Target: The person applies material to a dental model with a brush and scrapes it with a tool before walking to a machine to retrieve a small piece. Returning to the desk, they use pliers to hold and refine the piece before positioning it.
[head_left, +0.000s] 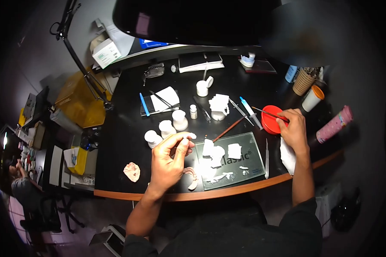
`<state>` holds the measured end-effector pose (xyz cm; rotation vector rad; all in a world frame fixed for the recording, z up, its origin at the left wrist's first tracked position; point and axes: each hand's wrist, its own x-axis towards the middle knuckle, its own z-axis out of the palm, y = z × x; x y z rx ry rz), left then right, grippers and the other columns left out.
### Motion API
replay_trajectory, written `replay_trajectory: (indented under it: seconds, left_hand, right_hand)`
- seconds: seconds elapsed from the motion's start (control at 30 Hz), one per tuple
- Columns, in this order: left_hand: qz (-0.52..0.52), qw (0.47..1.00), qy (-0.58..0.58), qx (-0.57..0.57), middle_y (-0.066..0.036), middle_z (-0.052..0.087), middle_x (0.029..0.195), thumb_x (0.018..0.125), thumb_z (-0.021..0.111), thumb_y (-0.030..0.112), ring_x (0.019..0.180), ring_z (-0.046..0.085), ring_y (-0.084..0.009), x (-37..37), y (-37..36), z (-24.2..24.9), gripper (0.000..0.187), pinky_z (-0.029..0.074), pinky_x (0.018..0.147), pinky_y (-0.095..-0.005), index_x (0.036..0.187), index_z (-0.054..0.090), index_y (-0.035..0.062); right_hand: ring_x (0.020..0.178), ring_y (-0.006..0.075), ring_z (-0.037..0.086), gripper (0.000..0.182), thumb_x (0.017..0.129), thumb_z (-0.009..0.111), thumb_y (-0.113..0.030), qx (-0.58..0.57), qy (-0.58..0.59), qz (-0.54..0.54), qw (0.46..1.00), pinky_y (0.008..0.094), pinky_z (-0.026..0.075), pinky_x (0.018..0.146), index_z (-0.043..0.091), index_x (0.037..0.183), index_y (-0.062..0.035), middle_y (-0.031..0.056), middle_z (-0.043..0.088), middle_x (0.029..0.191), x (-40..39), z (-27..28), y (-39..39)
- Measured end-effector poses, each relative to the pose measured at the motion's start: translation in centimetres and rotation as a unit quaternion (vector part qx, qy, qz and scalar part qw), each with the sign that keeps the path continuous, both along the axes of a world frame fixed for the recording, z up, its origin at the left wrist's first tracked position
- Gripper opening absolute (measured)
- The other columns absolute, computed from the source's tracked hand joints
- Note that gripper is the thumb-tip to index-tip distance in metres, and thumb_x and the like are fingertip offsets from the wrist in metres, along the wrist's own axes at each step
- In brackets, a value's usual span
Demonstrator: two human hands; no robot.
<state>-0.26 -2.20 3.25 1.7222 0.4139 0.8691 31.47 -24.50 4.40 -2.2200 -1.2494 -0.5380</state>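
Note:
My left hand [169,160] pinches a small white tooth-like piece [192,136] between thumb and fingertips above the table. My right hand [294,128] grips a thin dark-handled tool [266,112], its slim end pointing left across a red bowl [270,124]; whether that end is a brush cannot be made out. Below my left hand lies a curved dental arch model [191,179], and further left a pinkish dental model [131,171]. A glass slab [255,165] holds several white paper pieces and small white bits. A brush [229,129] with a reddish handle rests at its upper edge.
White jars [166,128] stand beyond my left hand. Past the slab are a syringe [251,112], a small bottle [193,112] and a lidded white pot [203,88]. Cups [313,98] and a pink tumbler [334,124] stand right. A dark lamp head overhangs the top; another person sits far left.

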Motion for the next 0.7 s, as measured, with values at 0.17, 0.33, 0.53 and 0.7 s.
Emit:
replay_trajectory:
  seconds: [0.17, 0.33, 0.53, 0.7]
  left_hand:
    - [0.053, 0.990, 0.009, 0.133, -0.004, 0.069, 0.087, 0.102, 0.063, 0.005, 0.075, 0.062, -0.0081, -0.2, 0.1, 0.7, 0.016, 0.050, 0.068, -0.0236, 0.112, 0.074, -0.0006]
    - [0.119, 0.966, 0.014, 0.228, -0.007, 0.067, 0.079, 0.093, 0.071, 0.001, 0.066, 0.060, -0.0143, -0.4, -0.3, 1.5, 0.017, 0.048, 0.060, -0.0282, 0.109, 0.076, -0.0010]
    - [0.146, 0.947, -0.025, 0.285, -0.011, 0.067, 0.080, 0.085, 0.077, 0.000, 0.064, 0.064, -0.0213, -0.6, -0.8, 2.0, 0.022, 0.050, 0.058, -0.0320, 0.107, 0.076, -0.0003]
    - [0.141, 0.954, -0.007, 0.264, -0.014, 0.074, 0.088, 0.083, 0.078, -0.003, 0.076, 0.072, -0.0234, -0.9, -1.3, 2.5, 0.022, 0.054, 0.069, -0.0302, 0.105, 0.077, -0.0029]
  right_hand:
    - [0.094, 0.0343, 0.065, 0.016, 0.079, 0.077, -0.003, -0.043, 0.050, 0.001, 0.998, 0.0428, 0.052, 0.088, 0.078, 0.094, 0.0018, 0.0168, 0.074, 0.090, -0.2, -0.4, 0.3]
    - [0.091, 0.0336, 0.065, 0.016, 0.079, 0.077, -0.003, -0.035, 0.042, -0.002, 0.999, 0.0425, 0.052, 0.086, 0.078, 0.093, 0.0024, 0.0177, 0.074, 0.088, -0.4, 0.0, 0.4]
    - [0.084, 0.0319, 0.063, 0.014, 0.079, 0.077, -0.004, -0.035, 0.034, -0.005, 0.999, 0.0414, 0.050, 0.079, 0.077, 0.092, 0.0022, 0.0162, 0.071, 0.083, 0.1, 0.7, 0.1]
    - [0.085, 0.0331, 0.063, 0.015, 0.080, 0.076, -0.005, -0.032, 0.048, -0.013, 0.998, 0.0424, 0.050, 0.081, 0.077, 0.093, 0.0024, 0.0166, 0.071, 0.084, -0.1, 1.0, 0.1]
